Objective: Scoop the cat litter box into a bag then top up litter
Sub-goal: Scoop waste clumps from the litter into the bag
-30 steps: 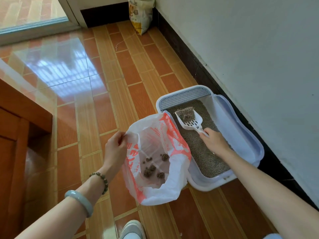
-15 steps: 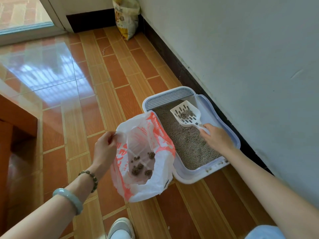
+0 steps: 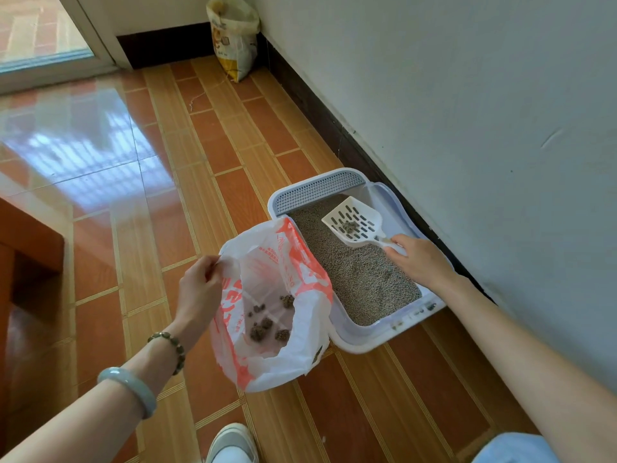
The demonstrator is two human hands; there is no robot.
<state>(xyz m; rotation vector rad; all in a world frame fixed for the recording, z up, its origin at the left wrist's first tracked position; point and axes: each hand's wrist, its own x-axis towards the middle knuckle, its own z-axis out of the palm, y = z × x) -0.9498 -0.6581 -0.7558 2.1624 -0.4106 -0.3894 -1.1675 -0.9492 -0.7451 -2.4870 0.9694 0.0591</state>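
1 wide-angle camera, worn on the head, looks forward and steeply down from above and behind the left hand [image 3: 200, 290] and right hand [image 3: 422, 262], close to both.

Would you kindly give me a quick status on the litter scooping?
Left hand pinching bag open. Right hand holding scoop over litter box, small clump aboard. Nothing between scoop and bag.

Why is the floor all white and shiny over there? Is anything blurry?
Head view: the glossy floor mirrors bright daylight from the glass door, so that patch washes out as glare. Same view, nothing looks blurry: the scoop and the bag are sharp, with only soft shadows under them.
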